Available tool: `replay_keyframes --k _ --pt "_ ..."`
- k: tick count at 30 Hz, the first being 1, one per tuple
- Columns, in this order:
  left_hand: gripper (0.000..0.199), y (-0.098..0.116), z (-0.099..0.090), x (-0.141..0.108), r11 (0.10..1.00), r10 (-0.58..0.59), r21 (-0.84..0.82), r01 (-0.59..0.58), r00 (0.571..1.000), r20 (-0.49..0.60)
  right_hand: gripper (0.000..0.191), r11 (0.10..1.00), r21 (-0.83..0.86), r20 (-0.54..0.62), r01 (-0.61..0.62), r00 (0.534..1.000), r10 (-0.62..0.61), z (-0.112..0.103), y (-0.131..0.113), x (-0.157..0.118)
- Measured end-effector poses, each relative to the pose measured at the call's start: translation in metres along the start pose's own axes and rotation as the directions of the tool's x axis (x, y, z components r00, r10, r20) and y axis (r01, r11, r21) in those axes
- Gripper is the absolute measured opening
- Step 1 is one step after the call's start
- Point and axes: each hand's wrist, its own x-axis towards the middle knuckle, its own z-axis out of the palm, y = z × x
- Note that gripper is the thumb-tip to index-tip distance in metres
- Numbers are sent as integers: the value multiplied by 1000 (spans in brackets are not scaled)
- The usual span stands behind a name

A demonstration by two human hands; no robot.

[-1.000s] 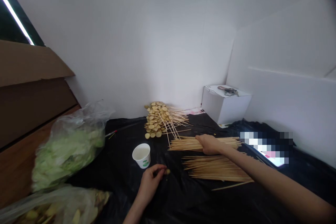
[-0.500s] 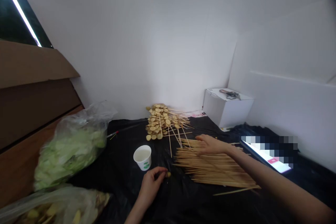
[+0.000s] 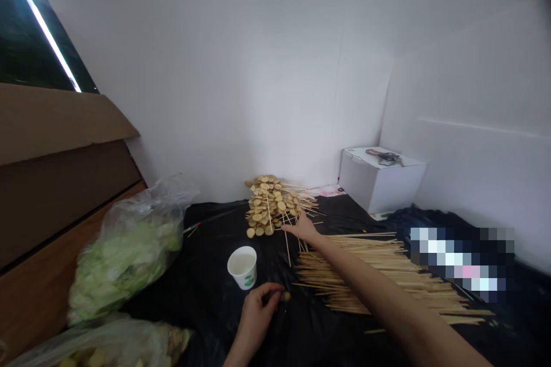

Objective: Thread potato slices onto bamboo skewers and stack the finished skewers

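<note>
Your right hand (image 3: 302, 227) moved off loose sticks (image 3: 413, 266), now open, fingers just beside pile of slices on sticks (image 3: 269, 206). Your left hand (image 3: 258, 315) pinches small yellow slice (image 3: 286, 296), near white paper cup (image 3: 241, 266). Hands well apart.

A bright strip light (image 3: 49, 28) at upper left washes the white walls (image 3: 241, 69) evenly, leaving soft shadows, curved wide-angle edges, and one pixelated blur patch (image 3: 462, 264) at right.
</note>
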Motion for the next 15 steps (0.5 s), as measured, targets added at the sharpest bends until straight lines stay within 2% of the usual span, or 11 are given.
replay_keyframes --k 2,5,7,11,15 --pt "33 0 0 0 1000 0 7 -1 1000 2 77 996 78 3 -41 999 41 11 -3 2" --pt "34 2 0 -1 1000 0 1 0 1000 5 42 973 203 41 -108 994 101 23 -6 6" --pt "33 4 0 -1 1000 5 3 -5 1000 8 30 951 277 61 -135 991 123 28 -7 6" --pt "29 8 -1 -3 999 35 32 -35 999 -4 29 918 380 18 -110 994 111 28 -6 3" --pt "29 7 -1 -2 998 37 42 -37 999 -7 29 918 396 -125 28 992 23 19 -10 4"
